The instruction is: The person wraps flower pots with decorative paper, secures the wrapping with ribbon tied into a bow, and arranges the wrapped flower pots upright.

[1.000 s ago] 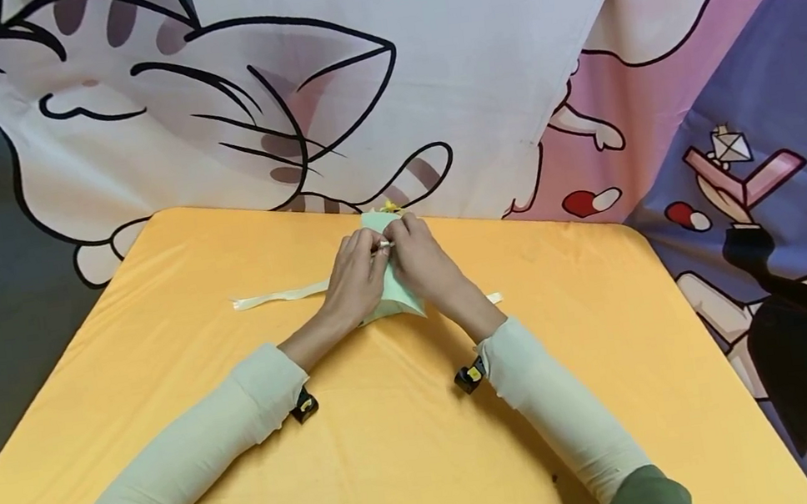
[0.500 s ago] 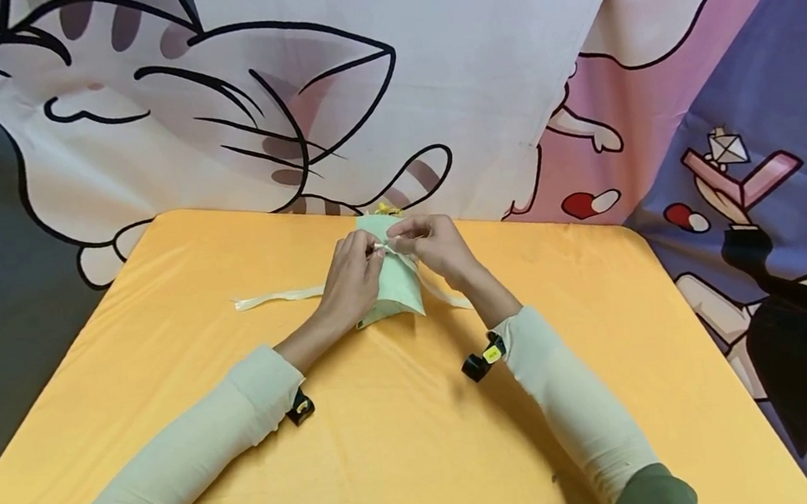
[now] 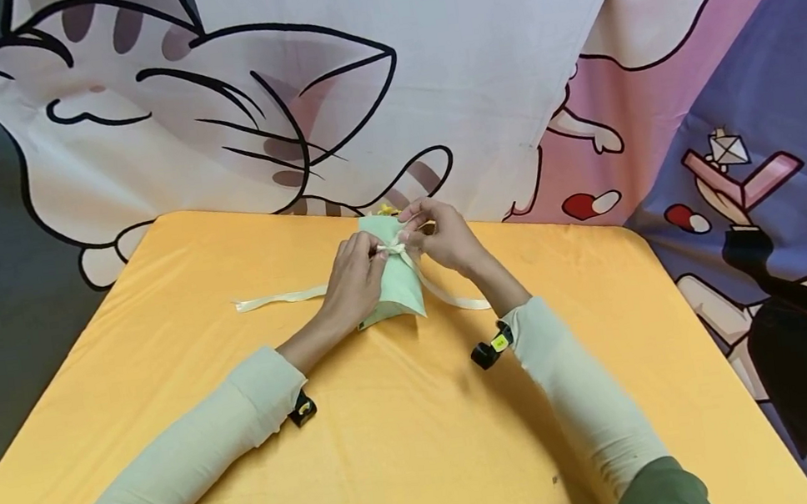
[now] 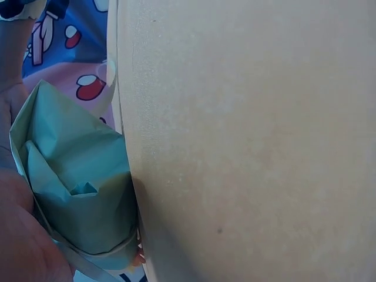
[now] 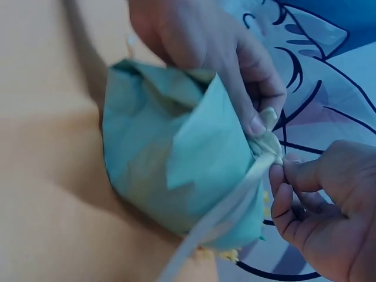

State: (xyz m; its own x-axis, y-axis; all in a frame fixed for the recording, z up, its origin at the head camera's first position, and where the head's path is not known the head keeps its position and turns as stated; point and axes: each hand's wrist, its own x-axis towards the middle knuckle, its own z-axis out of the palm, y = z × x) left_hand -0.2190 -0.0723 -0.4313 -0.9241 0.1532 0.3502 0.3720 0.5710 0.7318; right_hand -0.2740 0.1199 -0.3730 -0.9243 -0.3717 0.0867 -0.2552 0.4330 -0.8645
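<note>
A mint-green paper-wrapped bouquet lies near the table's far edge, small yellow flowers showing at its far end. Around it runs a cream ribbon, gathered into a knot with a small loop on the upper side. My left hand pinches the ribbon by the loop, its palm along the wrap. Just right of the knot, my right hand pinches the ribbon between thumb and index finger. The left wrist view shows the wrap's folded base; the knot is hidden there.
A yellow cloth covers the table. Behind its far edge hangs a white cloth with a cartoon cat; a pink and purple printed cloth hangs at the right. One ribbon tail reaches left, another right under my right wrist.
My right hand has drawn back to the right from the knot and its fingers have spread a little, uncovering the knot and right ribbon tail. My left hand has stayed nearly still.
</note>
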